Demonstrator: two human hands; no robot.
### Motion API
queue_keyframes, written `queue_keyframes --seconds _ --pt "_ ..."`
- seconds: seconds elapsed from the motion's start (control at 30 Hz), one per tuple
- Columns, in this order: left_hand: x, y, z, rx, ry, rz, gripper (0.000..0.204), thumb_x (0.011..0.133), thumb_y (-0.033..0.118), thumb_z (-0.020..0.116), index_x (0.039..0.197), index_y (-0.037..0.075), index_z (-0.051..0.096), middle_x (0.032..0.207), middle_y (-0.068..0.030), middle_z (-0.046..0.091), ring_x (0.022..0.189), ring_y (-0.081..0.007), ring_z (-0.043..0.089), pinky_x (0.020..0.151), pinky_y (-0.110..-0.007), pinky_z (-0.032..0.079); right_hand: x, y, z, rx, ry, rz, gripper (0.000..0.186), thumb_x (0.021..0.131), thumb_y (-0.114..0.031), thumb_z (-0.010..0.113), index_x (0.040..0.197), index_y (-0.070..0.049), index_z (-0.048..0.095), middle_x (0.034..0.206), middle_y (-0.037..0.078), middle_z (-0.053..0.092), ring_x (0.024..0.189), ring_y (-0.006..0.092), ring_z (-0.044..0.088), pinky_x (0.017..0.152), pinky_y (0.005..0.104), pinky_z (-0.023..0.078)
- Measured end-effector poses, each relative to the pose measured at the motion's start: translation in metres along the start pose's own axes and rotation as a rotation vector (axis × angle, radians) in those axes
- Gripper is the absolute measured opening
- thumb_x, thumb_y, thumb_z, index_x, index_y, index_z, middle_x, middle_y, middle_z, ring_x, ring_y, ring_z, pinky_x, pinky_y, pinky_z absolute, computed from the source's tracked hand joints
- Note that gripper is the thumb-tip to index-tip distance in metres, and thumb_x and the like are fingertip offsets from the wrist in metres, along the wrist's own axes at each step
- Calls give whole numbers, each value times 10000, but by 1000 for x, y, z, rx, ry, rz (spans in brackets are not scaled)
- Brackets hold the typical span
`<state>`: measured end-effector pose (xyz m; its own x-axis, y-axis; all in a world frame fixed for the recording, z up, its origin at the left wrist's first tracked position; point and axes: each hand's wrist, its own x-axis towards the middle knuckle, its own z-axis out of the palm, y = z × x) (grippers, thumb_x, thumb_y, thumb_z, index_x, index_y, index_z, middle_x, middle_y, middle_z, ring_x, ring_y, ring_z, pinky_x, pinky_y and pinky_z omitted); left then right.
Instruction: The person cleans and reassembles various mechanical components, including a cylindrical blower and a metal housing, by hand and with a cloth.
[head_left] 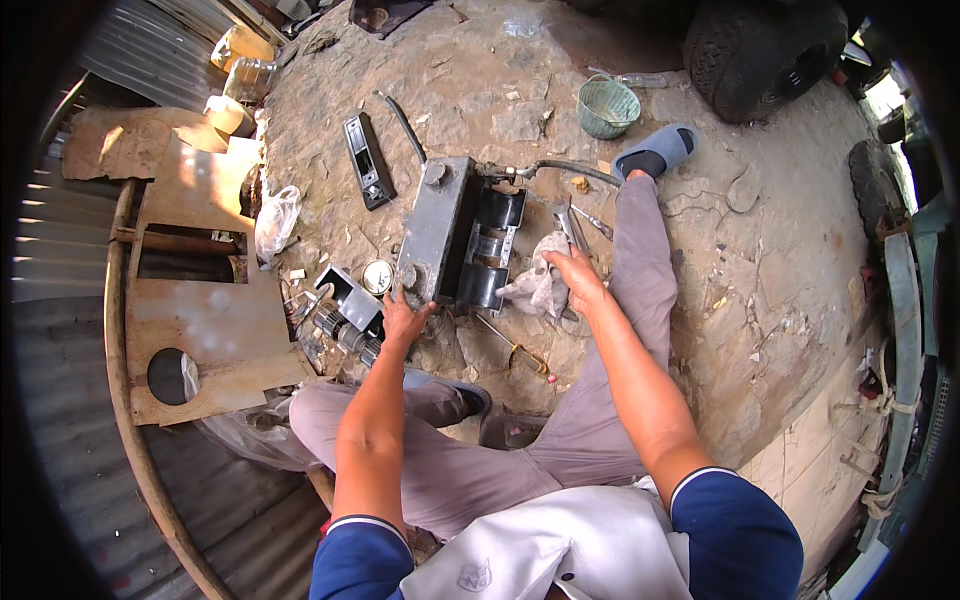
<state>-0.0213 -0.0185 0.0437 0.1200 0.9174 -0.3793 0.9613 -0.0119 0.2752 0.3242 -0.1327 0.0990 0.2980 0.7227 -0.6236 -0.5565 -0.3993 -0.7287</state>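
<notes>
A dark grey, box-shaped metal unit [432, 225] with two round fittings on top lies on the ground before me. Along its right side sit black curved covers [486, 285], and a black hose [570, 168] runs from its far end. My left hand [405, 320] rests at the unit's near end, fingers spread and touching it. Bunched in my right hand [580, 280] is a dirty pale rag [540, 285], beside the black covers. Wrench-like tools [572, 225] and a screwdriver [592, 220] lie just beyond that hand.
Left of the unit lie a black rectangular housing [369, 165], a round tin [378, 277], an open metal box [350, 300] and a geared part [340, 325]. A yellow-handled tool [525, 358] is near my legs. Farther off stand a green basket [607, 108] and a tyre [760, 60].
</notes>
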Motion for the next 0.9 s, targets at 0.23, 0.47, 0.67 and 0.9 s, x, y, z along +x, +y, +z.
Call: queue_keyframes --seconds 0.23,0.47,0.67,0.9 --pt "-55 94 0 -881 -254 -97 808 879 642 651 1449 89 502 1388 -171 557 1248 -324 545 981 -476 477 -29 0 32 478 -242 -143 325 956 -98 591 1275 -34 590 1139 66 680 982 157 644 882 317 512" --pt "-84 132 37 -1655 -372 -238 378 1035 352 546 1281 69 594 1223 -96 664 1106 -249 646 936 -427 527 -77 33 62 -703 -95 -254 328 873 -190 705 1120 19 655 1039 106 698 924 209 664 811 369 537" --pt "-96 130 -4 -1563 -132 -277 568 915 518 688 1224 44 636 1208 -127 660 1044 -255 660 931 -412 521 -64 53 30 -460 -28 -216 377 868 -239 745 1116 12 613 973 102 685 788 144 661 525 310 532" --pt "-107 76 10 -1452 38 -205 326 993 304 624 1218 67 627 1081 -65 670 973 -213 640 878 -382 509 -73 82 37 -900 166 -230 478 852 -315 712 1170 19 584 1159 260 654 1108 426 623 963 471 482"
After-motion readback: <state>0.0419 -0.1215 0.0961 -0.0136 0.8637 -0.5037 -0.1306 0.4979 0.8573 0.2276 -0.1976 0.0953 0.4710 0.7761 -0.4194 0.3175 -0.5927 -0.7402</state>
